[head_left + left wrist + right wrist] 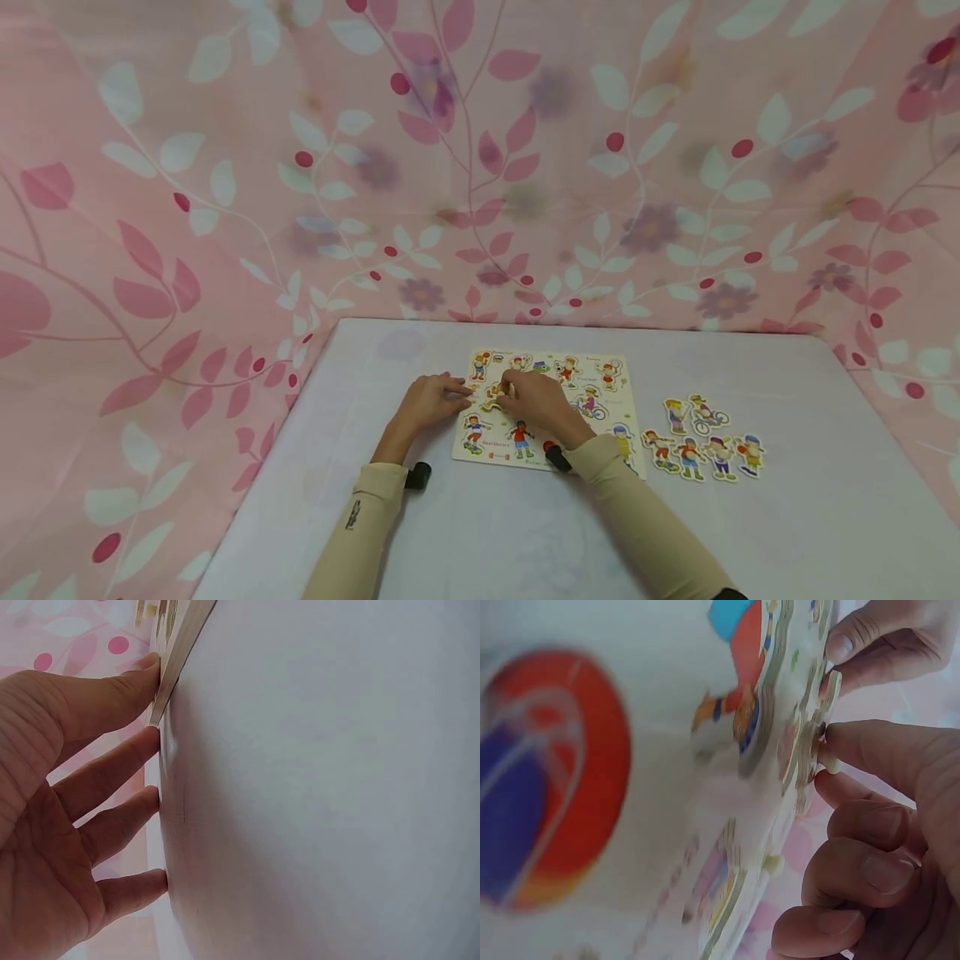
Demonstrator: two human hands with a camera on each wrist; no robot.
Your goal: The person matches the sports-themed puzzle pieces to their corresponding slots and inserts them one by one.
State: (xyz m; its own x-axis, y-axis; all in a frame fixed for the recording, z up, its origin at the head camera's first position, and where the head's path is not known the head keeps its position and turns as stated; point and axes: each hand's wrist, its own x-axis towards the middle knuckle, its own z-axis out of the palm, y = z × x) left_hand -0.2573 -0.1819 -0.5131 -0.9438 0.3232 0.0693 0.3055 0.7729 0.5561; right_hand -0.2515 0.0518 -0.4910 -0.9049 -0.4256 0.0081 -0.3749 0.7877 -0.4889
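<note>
The figure piece [810,750] is over the left half of the puzzle board, around the middle row, though whether it sits flush in a recess or rides a little proud I cannot tell. It looks like thin wood with a printed face, so I would judge it light, stiff and hardly fragile, a touch slick on the printed side, with narrow outline parts that could catch on a recess edge if it tips. The small round knob [829,759] standing up from its face is the natural place to take hold, better than the thin rim. The right hand [536,398] has it there: two fingers are pinched on the knob and the others curl in beside them. The puzzle board [497,427] beneath seems flat and rigid, with a layered wooden edge, light enough to slide if pushed. The left hand [431,404] lies at its left edge with fingers spread apart, some tips touching the board's edge and others the cover of the table [525,533], a good spot for steadying it. To the right, just beside the board, lie six loose pieces [692,458], apparently just as thin and light
</note>
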